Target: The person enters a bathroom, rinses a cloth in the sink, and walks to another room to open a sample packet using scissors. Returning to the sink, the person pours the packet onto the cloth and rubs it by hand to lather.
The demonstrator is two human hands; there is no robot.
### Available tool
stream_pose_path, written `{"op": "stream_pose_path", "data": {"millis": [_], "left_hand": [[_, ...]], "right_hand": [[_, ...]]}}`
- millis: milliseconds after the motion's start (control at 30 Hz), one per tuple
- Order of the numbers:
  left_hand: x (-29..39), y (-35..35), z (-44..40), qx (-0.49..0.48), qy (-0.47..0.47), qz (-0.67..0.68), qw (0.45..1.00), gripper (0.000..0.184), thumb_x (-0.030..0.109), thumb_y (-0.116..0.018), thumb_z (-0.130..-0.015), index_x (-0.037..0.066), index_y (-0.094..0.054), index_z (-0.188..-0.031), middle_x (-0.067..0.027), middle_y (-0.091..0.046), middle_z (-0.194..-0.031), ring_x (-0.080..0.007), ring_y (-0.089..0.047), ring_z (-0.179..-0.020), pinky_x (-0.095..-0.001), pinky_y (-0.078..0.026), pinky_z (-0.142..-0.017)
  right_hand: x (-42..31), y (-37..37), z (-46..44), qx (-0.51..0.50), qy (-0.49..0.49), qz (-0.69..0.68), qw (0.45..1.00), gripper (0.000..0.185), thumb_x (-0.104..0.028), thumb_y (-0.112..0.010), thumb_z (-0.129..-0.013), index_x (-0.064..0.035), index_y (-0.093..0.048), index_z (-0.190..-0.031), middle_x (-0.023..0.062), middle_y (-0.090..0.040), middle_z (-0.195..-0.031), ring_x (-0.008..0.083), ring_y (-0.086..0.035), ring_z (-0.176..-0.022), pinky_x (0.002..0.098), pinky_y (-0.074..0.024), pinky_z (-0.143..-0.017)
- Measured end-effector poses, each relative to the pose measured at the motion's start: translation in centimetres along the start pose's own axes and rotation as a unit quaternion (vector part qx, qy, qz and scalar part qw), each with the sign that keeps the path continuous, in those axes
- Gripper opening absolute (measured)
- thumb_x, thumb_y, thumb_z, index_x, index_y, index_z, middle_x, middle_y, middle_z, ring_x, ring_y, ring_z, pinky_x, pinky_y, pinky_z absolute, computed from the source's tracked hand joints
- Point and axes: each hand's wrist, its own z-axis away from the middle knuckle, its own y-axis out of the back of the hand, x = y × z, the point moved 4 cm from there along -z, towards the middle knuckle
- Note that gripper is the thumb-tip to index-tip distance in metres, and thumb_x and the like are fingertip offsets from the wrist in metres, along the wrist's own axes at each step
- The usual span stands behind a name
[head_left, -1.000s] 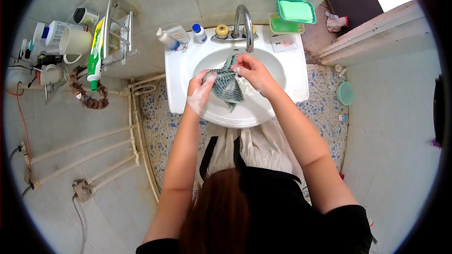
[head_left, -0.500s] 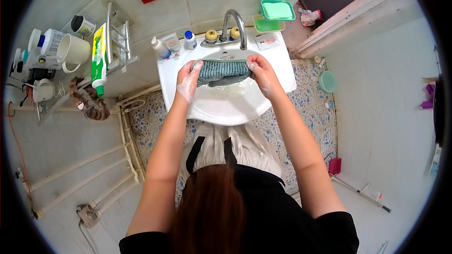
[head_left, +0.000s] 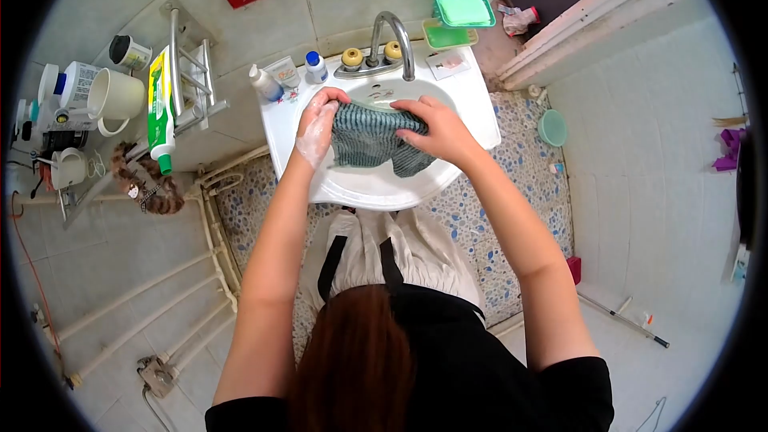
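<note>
A grey-green ribbed knit cloth [head_left: 370,138], perhaps a knitted hat, hangs spread between my hands over the white sink [head_left: 376,194]. My left hand [head_left: 318,123], with white suds on its back and wrist, grips the cloth's upper left corner. At the upper right edge, my right hand [head_left: 436,130] pinches the cloth between thumb and fingers. Lower folds of the cloth droop into the basin and hide much of it. The chrome faucet [head_left: 394,44] arches behind the cloth, between two yellowish knobs.
On the sink's left ledge stand a pump bottle [head_left: 264,84], a tube [head_left: 284,72] and a blue-capped bottle [head_left: 317,66]. Green soap dishes [head_left: 464,12] are at the back right. A wall rack [head_left: 186,72] holding a green-and-yellow tube [head_left: 162,108] juts out on the left.
The cloth has gone from a narrow folded band to a wider, hanging spread. My right hand has shifted its grip and turned inward over the cloth. The camera view has shifted slightly.
</note>
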Motion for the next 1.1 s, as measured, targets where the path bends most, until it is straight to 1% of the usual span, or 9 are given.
{"op": "stream_pose_path", "data": {"millis": [33, 167, 267, 333, 400, 533, 733, 933, 1100], "left_hand": [[-0.3, 0.2, 0.2, -0.022, 0.035, -0.013, 0.999, 0.019, 0.003, -0.045, -0.08, 0.005, -0.054, -0.096, -0.0006, -0.05, -0.089, -0.0092, -0.046, -0.086, -0.0225, -0.037, -0.081], [0.9, -0.4, 1.1, -0.067, -0.106, -0.247, 0.961, 0.026, 0.005, -0.053, -0.076, 0.002, -0.056, -0.101, -0.0051, -0.054, -0.092, -0.0159, -0.051, -0.084, -0.0274, -0.042, -0.078], [0.2, -0.3, 1.0, -0.056, -0.028, -0.33, 0.942, 0.022, 0.009, -0.055, -0.078, 0.001, -0.057, -0.098, -0.0073, -0.055, -0.094, -0.0179, -0.053, -0.086, -0.0271, -0.041, -0.079], [-0.4, -0.5, 0.8, -0.024, -0.043, -0.286, 0.957, 0.018, 0.012, -0.055, -0.083, 0.001, -0.057, -0.096, -0.0057, -0.053, -0.091, -0.0164, -0.052, -0.084, -0.027, -0.041, -0.078], [-0.8, -0.9, 0.6, 0.015, -0.09, -0.244, 0.966, 0.017, 0.013, -0.052, -0.086, 0.002, -0.056, -0.098, -0.0035, -0.053, -0.086, -0.0151, -0.051, -0.081, -0.027, -0.041, -0.076], [-1.5, -2.2, 0.6, 0.051, 0.04, -0.054, 0.996, 0.017, 0.012, -0.046, -0.09, 0.002, -0.053, -0.103, -0.0034, -0.055, -0.089, -0.0117, -0.05, -0.084, -0.0247, -0.041, -0.079], [-2.3, -3.3, 0.9, 0.096, 0.071, 0.129, 0.984, 0.018, 0.008, -0.044, -0.09, 0.002, -0.052, -0.104, -0.0025, -0.055, -0.089, -0.0088, -0.05, -0.08, -0.0218, -0.042, -0.075], [-2.2, -3.6, 1.3, 0.095, 0.042, 0.055, 0.993, 0.018, 0.004, -0.046, -0.086, 0.001, -0.054, -0.102, -0.0041, -0.057, -0.09, -0.0101, -0.052, -0.083, -0.0233, -0.043, -0.078], [-2.3, -3.6, 1.3, 0.106, 0.033, 0.022, 0.994, 0.018, 0.004, -0.046, -0.086, 0.0, -0.055, -0.101, -0.0046, -0.057, -0.092, -0.0096, -0.052, -0.083, -0.0228, -0.043, -0.078]], "right_hand": [[0.4, 0.0, 0.0, -0.016, -0.014, 0.019, 1.0, 0.031, -0.012, -0.062, -0.077, -0.0093, -0.06, -0.108, 0.0114, -0.054, -0.087, 0.0258, -0.054, -0.08, 0.0318, -0.0443, -0.072], [2.0, 0.3, 0.1, 0.012, -0.006, -0.03, 0.999, 0.028, -0.01, -0.06, -0.076, -0.0127, -0.064, -0.103, 0.01, -0.053, -0.083, 0.0267, -0.054, -0.076, 0.0341, -0.0448, -0.07], [3.4, 0.0, -0.1, 0.036, -0.019, -0.145, 0.989, 0.022, -0.009, -0.057, -0.081, -0.0067, -0.064, -0.101, 0.0079, -0.057, -0.087, 0.0194, -0.056, -0.079, 0.0309, -0.045, -0.071], [4.3, -0.5, -0.2, -0.002, -0.105, -0.258, 0.96, 0.022, -0.01, -0.055, -0.084, -0.0021, -0.062, -0.103, 0.0063, -0.059, -0.091, 0.0136, -0.055, -0.081, 0.0282, -0.0449, -0.072], [4.7, -1.2, -0.4, 0.001, -0.114, -0.329, 0.937, 0.023, -0.008, -0.05, -0.086, 0.0004, -0.058, -0.106, 0.0035, -0.058, -0.092, 0.0099, -0.053, -0.083, 0.0251, -0.0433, -0.076], [3.9, -2.3, -1.3, 0.032, -0.104, -0.442, 0.891, 0.024, -0.007, -0.048, -0.088, 0.0012, -0.055, -0.109, 0.0014, -0.058, -0.091, 0.0079, -0.051, -0.083, 0.0233, -0.0423, -0.077], [2.3, -3.0, -1.7, 0.038, -0.06, -0.323, 0.944, 0.025, -0.001, -0.055, -0.081, -0.0014, -0.055, -0.106, 0.0034, -0.057, -0.095, 0.0113, -0.053, -0.088, 0.0251, -0.0429, -0.08], [0.6, -2.2, -1.6, 0.111, 0.009, -0.204, 0.973, 0.021, -0.003, -0.062, -0.077, 0.0003, -0.057, -0.097, 0.0089, -0.058, -0.093, 0.0174, -0.058, -0.088, 0.0271, -0.0447, -0.081], [0.3, -2.3, -1.3, 0.126, -0.013, -0.192, 0.973, 0.019, -0.005, -0.065, -0.076, 0.0005, -0.057, -0.093, 0.0085, -0.057, -0.089, 0.0172, -0.058, -0.08, 0.0273, -0.0459, -0.075]]}}
